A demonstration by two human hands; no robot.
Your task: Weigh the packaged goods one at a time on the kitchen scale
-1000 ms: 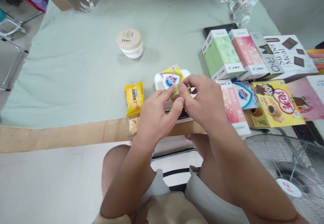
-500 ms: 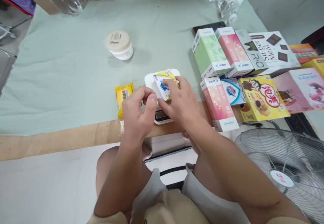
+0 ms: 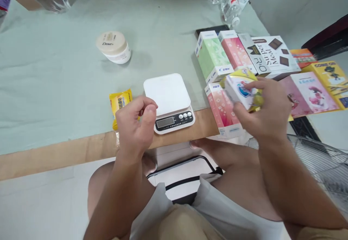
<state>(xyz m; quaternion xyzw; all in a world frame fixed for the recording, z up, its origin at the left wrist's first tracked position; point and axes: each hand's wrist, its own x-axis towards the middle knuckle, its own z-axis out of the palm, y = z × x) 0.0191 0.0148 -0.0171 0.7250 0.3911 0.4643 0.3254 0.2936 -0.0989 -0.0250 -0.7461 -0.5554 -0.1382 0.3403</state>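
Note:
In my right hand (image 3: 268, 111) is a yellow-and-white soap box (image 3: 240, 88), gripped between thumb and fingers and held over the boxes on the right. My left hand (image 3: 137, 122) hovers at the left side of a white kitchen scale (image 3: 167, 91). Its fingers are curled in, with nothing visible in them. The scale's platform is bare, and its display (image 3: 165, 122) faces me. A yellow soap packet (image 3: 119, 102) lies just beyond my left hand, which partly covers it.
A Dove jar (image 3: 114, 48) stands on the left of the cloth-covered table (image 3: 67, 80). Several boxes, among them a green box (image 3: 213, 57) and a pink box (image 3: 224, 109), crowd the right. Clear plastic bottles (image 3: 230, 6) are at the back; a fan (image 3: 320, 160) is low right.
My right hand has lifted the soap box off the scale and carried it right, over the other boxes. My left hand stays curled beside the scale. The view has shifted slightly right.

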